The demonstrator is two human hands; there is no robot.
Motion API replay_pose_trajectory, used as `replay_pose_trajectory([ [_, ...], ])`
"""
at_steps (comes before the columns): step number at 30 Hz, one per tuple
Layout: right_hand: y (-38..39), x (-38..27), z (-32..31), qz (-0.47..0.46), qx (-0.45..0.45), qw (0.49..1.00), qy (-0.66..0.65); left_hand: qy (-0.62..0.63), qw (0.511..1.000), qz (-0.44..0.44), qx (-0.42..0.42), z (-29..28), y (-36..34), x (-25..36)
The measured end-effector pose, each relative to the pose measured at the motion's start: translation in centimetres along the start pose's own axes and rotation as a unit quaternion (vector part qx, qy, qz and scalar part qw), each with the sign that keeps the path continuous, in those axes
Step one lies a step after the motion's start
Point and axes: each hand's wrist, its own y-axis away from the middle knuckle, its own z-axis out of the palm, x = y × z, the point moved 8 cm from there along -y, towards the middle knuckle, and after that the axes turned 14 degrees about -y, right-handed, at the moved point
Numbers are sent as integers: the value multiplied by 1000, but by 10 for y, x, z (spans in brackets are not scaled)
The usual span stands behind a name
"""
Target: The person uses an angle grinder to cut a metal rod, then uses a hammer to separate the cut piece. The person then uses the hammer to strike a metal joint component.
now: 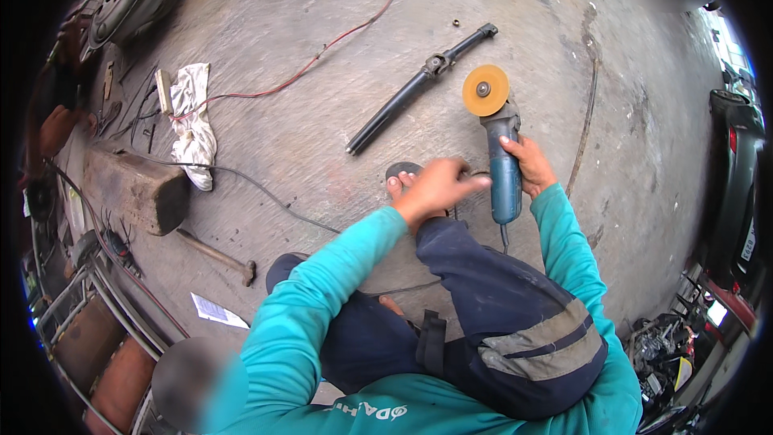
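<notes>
On rough concrete, right hand (530, 163) grips blue angle grinder (501, 157); left hand (439, 187) hovers loosely curled, holding nothing.

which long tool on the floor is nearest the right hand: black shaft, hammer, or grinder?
The blue angle grinder with the orange disc: the right hand grips its body. The black jointed shaft lies apart beyond it; the wooden-handled hammer lies far left.

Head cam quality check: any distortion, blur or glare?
Head view: strong fisheye bend with a black rim; even daylight and soft shadows; blown-out glare at the upper right edge; left hand slightly motion-blurred; right hand and angle grinder sharp; three smudged blur patches.
</notes>
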Motion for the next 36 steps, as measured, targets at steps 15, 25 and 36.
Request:
replay_pose_trajectory([
  [15,9,24,7,-83,10,991,-102,86,996,34,-4,74,-8,8],
  [25,-14,32,-58,-111,162,978,-71,-261,942,76,197,-50,-23,-18],
  [36,-32,2,-135,-189,327,908,179,-282,929,-104,217,-121,-12,-113],
])
